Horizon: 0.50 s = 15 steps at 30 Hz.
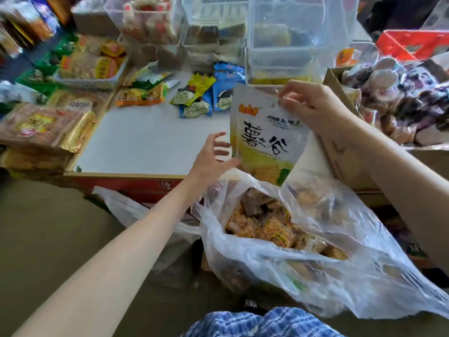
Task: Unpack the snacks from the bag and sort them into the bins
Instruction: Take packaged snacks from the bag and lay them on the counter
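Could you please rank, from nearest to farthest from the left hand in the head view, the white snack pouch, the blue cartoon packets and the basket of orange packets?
From the left hand:
1. White snack pouch, right beside its fingertips.
2. Blue cartoon packets, beyond it on the white surface.
3. Basket of orange packets, far back left.

Both forearms are bare, with no sleeves in view. A dark, blurred mark shows on the right forearm. Blue-and-white plaid cloth covers the lap at near centre.

Plastic bag of snacks sits nearest, tabletop just behind it, loose snack packets at its far edge, clear bins lined up beyond.
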Motion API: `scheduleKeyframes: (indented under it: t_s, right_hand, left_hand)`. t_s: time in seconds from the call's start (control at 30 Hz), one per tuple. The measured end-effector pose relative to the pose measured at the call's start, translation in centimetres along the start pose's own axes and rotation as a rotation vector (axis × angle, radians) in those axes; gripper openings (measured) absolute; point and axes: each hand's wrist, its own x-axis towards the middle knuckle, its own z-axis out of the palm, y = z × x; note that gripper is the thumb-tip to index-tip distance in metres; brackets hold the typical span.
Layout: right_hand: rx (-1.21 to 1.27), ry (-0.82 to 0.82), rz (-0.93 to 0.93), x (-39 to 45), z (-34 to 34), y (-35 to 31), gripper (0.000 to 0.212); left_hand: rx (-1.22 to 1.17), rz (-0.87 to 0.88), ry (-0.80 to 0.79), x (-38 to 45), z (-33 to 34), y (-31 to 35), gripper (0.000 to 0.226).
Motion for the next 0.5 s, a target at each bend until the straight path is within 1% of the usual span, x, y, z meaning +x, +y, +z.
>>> scheduleKeyframes:
  t_s: [0.03,0.1,0.13,0.17,0.27,0.37,0.4,0.43,0.5]
  right_hand:
    - [-0.013,-0.020,-0.016,0.8,-0.3,-0.1,0.016]
    - [-0.018,-0.062,-0.063,2.4,-0.7,-0.3,0.015]
    - [-0.009,-0.067,-0.091,3.2,-0.6,-0.5,0.014]
    - [0.004,-0.053,-0.112,3.8,-0.4,-0.7,0.014]
    - [0.104,0.080,-0.083,6.7,0.4,0.2,0.013]
    - [0.263,0.166,0.058,9.6,2.2,1.8,0.009]
    - [0.341,0.168,0.135,10.4,3.2,2.5,0.014]
    - [0.389,0.158,0.223,11.0,4.4,3.3,0.024]
    - [0.356,0.079,0.384,11.7,7.3,4.4,0.045]
  left_hand:
    - [-0.019,0.006,0.047,0.8,-0.1,0.3,0.076]
    - [-0.062,-0.014,0.045,2.2,-0.2,0.6,0.080]
    - [-0.072,-0.038,0.023,2.6,-0.3,0.8,0.073]
    - [-0.070,-0.071,-0.006,2.6,-0.5,0.9,0.061]
    - [-0.109,-0.094,-0.050,3.4,-1.6,0.6,0.028]
    - [-0.215,-0.121,-0.004,4.8,-4.1,-0.3,0.011]
    - [-0.235,-0.147,0.047,5.4,-5.1,-0.7,0.007]
    - [-0.233,-0.179,0.116,6.2,-6.2,-1.5,0.009]
    - [-0.203,-0.228,0.247,8.0,-8.5,-3.3,0.015]
